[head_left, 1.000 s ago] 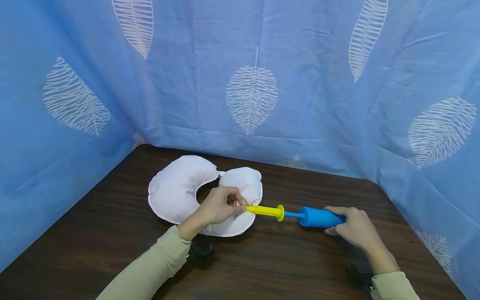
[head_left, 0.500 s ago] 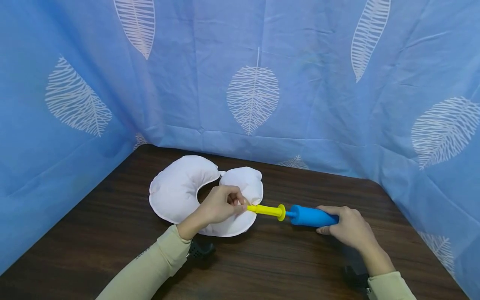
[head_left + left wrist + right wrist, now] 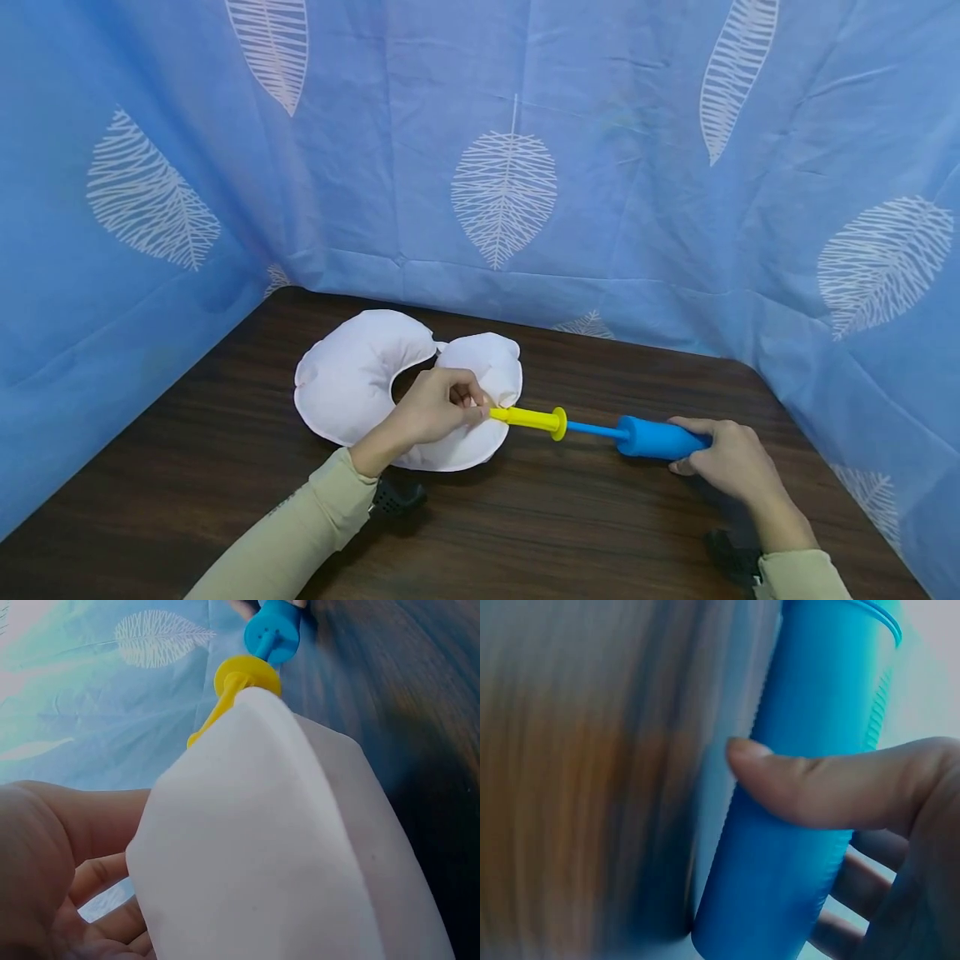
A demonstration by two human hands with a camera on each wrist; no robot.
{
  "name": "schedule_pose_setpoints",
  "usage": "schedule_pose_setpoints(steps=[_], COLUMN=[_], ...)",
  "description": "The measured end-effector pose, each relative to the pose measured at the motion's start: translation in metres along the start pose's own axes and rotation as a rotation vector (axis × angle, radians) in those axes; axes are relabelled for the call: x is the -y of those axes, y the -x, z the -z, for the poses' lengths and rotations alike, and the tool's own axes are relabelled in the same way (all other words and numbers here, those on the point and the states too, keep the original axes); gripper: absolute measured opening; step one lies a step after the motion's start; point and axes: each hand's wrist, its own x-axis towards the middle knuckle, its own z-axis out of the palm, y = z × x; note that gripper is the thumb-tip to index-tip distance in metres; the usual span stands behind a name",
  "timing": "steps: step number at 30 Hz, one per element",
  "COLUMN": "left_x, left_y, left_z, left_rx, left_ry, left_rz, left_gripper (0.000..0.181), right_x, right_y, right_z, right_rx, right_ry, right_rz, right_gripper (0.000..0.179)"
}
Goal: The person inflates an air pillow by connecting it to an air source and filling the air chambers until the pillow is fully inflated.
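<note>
A white U-shaped inflatable neck pillow (image 3: 348, 379), plumped out, lies on the dark wooden table. My left hand (image 3: 435, 408) pinches at the pillow's right arm, where the yellow nozzle end of a hand pump (image 3: 531, 420) meets it; the pillow hides those fingertips in the left wrist view. A thin blue rod joins the yellow part to the pump's blue barrel (image 3: 656, 438). Around the barrel's far end my right hand (image 3: 735, 462) is wrapped, its thumb (image 3: 817, 787) lying across the blue side in the right wrist view.
Blue curtains (image 3: 615, 208) with white leaf prints hang behind the table and along both sides. The brown table top (image 3: 562, 533) stretches in front of the pillow and pump. Black wrist devices (image 3: 401, 497) sit below the cuffs.
My right hand slid the blue barrel left toward the yellow part, then drew it back right, so more of the blue rod shows now. The left hand and pillow stayed nearly in place.
</note>
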Motion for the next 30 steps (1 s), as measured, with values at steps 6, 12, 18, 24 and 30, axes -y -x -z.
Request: schedule_pose_setpoints(steps=[6, 12, 18, 24, 30], left_x=[-0.002, -0.005, -0.005, -0.007, -0.005], left_y=[0.001, 0.001, 0.001, 0.000, 0.000], left_z=[0.003, 0.002, 0.004, 0.005, 0.004], left_rx=[-0.058, -0.081, -0.047, -0.051, -0.041], left_ry=[-0.032, -0.094, -0.079, -0.075, -0.089], left_rz=[-0.014, -0.071, -0.074, -0.035, -0.036], left_gripper=[0.013, 0.013, 0.011, 0.012, 0.012], right_x=[0.054, 0.077, 0.061, 0.026, 0.000], right_y=[0.000, 0.005, 0.006, 0.002, 0.000], right_z=[-0.020, -0.030, -0.024, -0.005, 0.004], right_rx=[-0.018, -0.040, -0.022, 0.021, 0.030], right_ry=[-0.043, -0.007, 0.011, 0.047, 0.036], right_rz=[0.163, 0.229, 0.175, 0.070, -0.002], right_gripper=[0.070, 0.072, 0.070, 0.078, 0.078])
